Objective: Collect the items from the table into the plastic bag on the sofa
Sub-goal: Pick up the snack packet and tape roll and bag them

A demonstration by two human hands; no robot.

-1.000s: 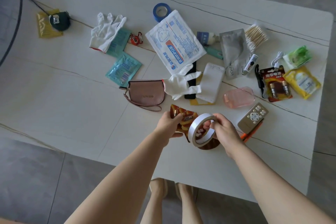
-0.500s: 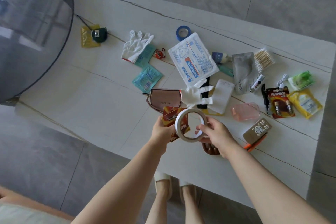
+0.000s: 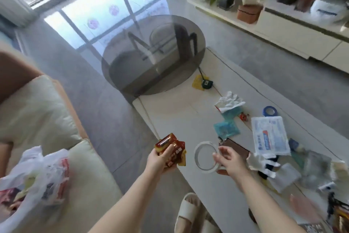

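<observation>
Red battery pack [image 3: 171, 152] sits gripped in our left hand [image 3: 160, 159]; our right hand [image 3: 229, 162] pinches the tape ring [image 3: 206, 157] above the table [image 3: 181, 119] edge. We should swing both over the plastic bag [image 3: 40, 168] on the sofa [image 3: 37, 111], dropping them into its mouth.

A single head-worn wide-angle view looks forward and steeply down from standing height, turned toward the person's left; the sofa [image 3: 56, 138] with its plastic bag [image 3: 34, 174] fills the lower left, the surface [image 3: 188, 119] runs off to the lower right, and a window and a low cabinet lie far off along the top. Both forearms reach in from the bottom edge, so the hands [image 3: 160, 159] sit close to the lens near the middle; the frame edges are blurred; there is no second view to share anything with.
</observation>
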